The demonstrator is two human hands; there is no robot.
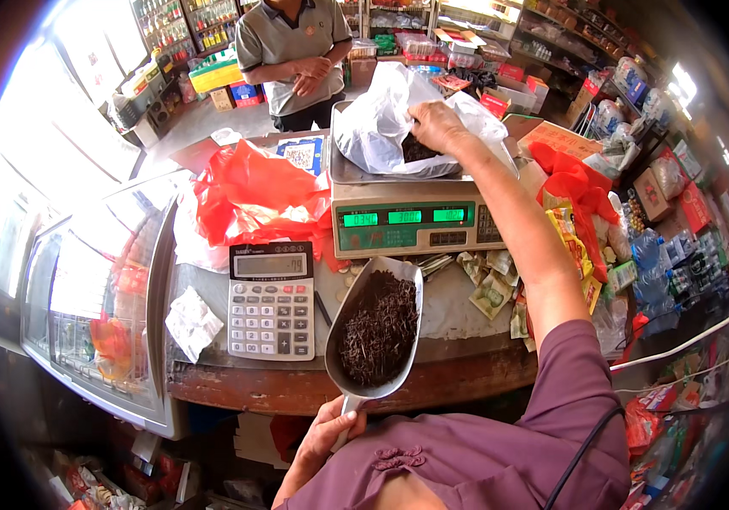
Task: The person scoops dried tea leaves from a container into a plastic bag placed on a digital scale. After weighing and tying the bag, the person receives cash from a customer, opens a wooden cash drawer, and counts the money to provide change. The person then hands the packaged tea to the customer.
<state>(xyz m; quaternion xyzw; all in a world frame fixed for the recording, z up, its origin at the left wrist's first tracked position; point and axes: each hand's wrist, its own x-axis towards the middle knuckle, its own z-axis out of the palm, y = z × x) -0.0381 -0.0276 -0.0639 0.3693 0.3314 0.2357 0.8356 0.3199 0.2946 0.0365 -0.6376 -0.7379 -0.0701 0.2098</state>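
My left hand (332, 424) grips the handle of a metal scoop (331, 357) at the counter's front edge. Dark, shredded dried leaves (377, 331), possibly tea, fill much of the scoop. At the mouth of a white plastic bag (374, 121), my right hand (441, 127) reaches in with curled fingers. More dark leaves (416, 150) show below those fingers; their tips are partly hidden, so I cannot tell what they pinch. The bag rests on the metal pan (355, 177) of an electronic price scale (415, 223) with lit green displays.
Left of the scoop lie a desktop calculator (271, 319), crumpled white paper (193, 324) and red plastic bags (262, 191). Banknotes (490, 293) are under my right forearm. A glass-fronted case (103, 306) borders the counter (351, 387). Across it stands a person (294, 57) with hands together.
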